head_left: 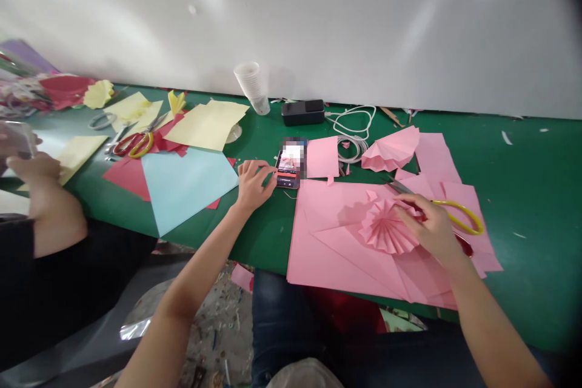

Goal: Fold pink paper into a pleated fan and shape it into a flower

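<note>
My left hand (255,184) has its fingers bent and apart, with the fingertips at the left edge of a phone (291,163) that lies on the table with its screen lit. With my right hand (430,224) I hold the right side of a pink pleated paper rosette (386,229), fingers closed on its edge. The rosette rests over pink paper sheets (336,254). Scissors with a yellow and red handle (470,218) lie under my right hand, partly hidden by it. A folded pink paper fan (393,150) lies behind them.
Behind the phone are a black box (303,112) with a coiled white cable (352,147) and stacked plastic cups (253,86). To the left lie light blue paper (188,185), yellow sheets (209,124) and more scissors (136,142). A co-worker's hand (36,163) holds a phone at far left.
</note>
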Demonstrator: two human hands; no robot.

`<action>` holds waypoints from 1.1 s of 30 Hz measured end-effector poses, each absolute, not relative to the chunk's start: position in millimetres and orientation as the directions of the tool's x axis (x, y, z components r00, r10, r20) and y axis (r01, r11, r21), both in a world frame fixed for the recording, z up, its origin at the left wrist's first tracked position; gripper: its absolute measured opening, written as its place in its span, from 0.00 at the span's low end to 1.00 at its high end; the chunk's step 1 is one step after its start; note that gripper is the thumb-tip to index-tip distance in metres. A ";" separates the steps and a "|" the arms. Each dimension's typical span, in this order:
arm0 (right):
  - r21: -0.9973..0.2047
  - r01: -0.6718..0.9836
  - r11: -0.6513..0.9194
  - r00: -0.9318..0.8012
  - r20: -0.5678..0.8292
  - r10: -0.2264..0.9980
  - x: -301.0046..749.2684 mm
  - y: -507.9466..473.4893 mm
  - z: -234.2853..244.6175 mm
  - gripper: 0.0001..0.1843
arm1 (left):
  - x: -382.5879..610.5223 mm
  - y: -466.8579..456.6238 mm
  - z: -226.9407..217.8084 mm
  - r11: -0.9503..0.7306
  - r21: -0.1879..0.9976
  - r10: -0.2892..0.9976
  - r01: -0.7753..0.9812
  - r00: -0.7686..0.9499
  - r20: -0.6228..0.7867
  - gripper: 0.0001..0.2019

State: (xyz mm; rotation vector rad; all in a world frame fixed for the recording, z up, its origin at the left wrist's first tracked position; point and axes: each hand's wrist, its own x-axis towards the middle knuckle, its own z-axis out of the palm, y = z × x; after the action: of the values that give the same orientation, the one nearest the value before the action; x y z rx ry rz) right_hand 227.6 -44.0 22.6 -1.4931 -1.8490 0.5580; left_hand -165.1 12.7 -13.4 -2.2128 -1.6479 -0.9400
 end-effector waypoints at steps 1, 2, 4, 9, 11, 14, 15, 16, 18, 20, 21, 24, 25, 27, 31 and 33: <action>-0.698 0.671 0.249 -0.104 0.244 0.964 227.6 -44.2 22.7 0.07 | -165.2 12.8 -13.4 -0.340 0.192 0.774 0.921 0.158 0.613 0.09; -0.697 0.672 0.251 -0.104 0.247 0.963 227.6 -44.3 22.9 0.07 | -165.1 12.8 -13.3 -0.338 0.189 0.772 0.922 0.156 0.616 0.09; -0.696 0.671 0.256 -0.105 0.252 0.962 227.6 -44.3 23.3 0.07 | -165.0 12.9 -12.9 -0.336 0.182 0.765 0.924 0.155 0.625 0.09; -0.700 0.665 0.260 -0.108 0.254 0.961 227.6 -43.8 23.1 0.07 | -165.6 13.0 -12.9 -0.373 0.178 0.726 0.911 0.167 0.667 0.09; -0.701 0.666 0.257 -0.106 0.253 0.962 227.5 -43.6 22.9 0.07 | -165.9 13.1 -13.1 -0.365 0.172 0.729 0.915 0.166 0.664 0.09; -0.699 0.667 0.258 -0.105 0.254 0.961 227.5 -43.5 22.8 0.07 | -165.7 13.2 -13.0 -0.338 0.180 0.758 0.924 0.154 0.634 0.10; -0.699 0.666 0.260 -0.106 0.257 0.961 227.6 -43.5 22.6 0.07 | -165.4 13.1 -12.7 -0.329 0.188 0.771 0.925 0.149 0.619 0.10; -0.698 0.665 0.263 -0.107 0.260 0.960 227.8 -43.5 22.4 0.07 | -165.1 13.0 -12.3 -0.324 0.197 0.784 0.925 0.146 0.603 0.10; -0.698 0.664 0.267 -0.107 0.265 0.958 228.2 -43.4 21.6 0.07 | -164.6 12.6 -11.3 -0.316 0.212 0.807 0.925 0.144 0.572 0.11; -0.697 0.665 0.266 -0.107 0.264 0.959 228.6 -43.5 21.0 0.08 | -164.2 12.1 -10.2 -0.307 0.219 0.827 0.926 0.146 0.543 0.12; -0.697 0.666 0.265 -0.107 0.263 0.959 228.7 -43.5 20.9 0.08 | -163.9 11.9 -9.7 -0.301 0.218 0.837 0.929 0.148 0.526 0.12; -0.697 0.669 0.258 -0.102 0.257 0.961 228.2 -43.9 21.5 0.07 | -162.3 11.8 -9.2 -0.279 0.197 0.879 0.940 0.168 0.447 0.16; -0.697 0.671 0.253 -0.099 0.255 0.962 227.8 -44.0 22.0 0.07 | -161.4 12.1 -9.3 -0.275 0.187 0.894 0.943 0.179 0.411 0.19; -0.697 0.674 0.244 -0.091 0.249 0.964 227.2 -44.3 23.0 0.08 | -159.6 13.0 -9.8 -0.266 0.171 0.920 0.949 0.197 0.339 0.23; -0.700 0.674 0.237 -0.088 0.243 0.966 226.8 -44.3 23.4 0.08 | -157.5 15.2 -11.0 -0.248 0.163 0.942 0.955 0.199 0.270 0.27; -0.700 0.673 0.239 -0.090 0.243 0.966 226.8 -44.0 23.0 0.08 | -157.7 16.0 -11.6 -0.250 0.164 0.944 0.954 0.202 0.262 0.27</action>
State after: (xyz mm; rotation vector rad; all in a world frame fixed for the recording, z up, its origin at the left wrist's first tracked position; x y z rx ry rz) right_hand 226.8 -44.0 23.0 -1.5037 -1.8357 0.5499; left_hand -157.7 16.0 -11.6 -2.4095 -1.9025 -0.4831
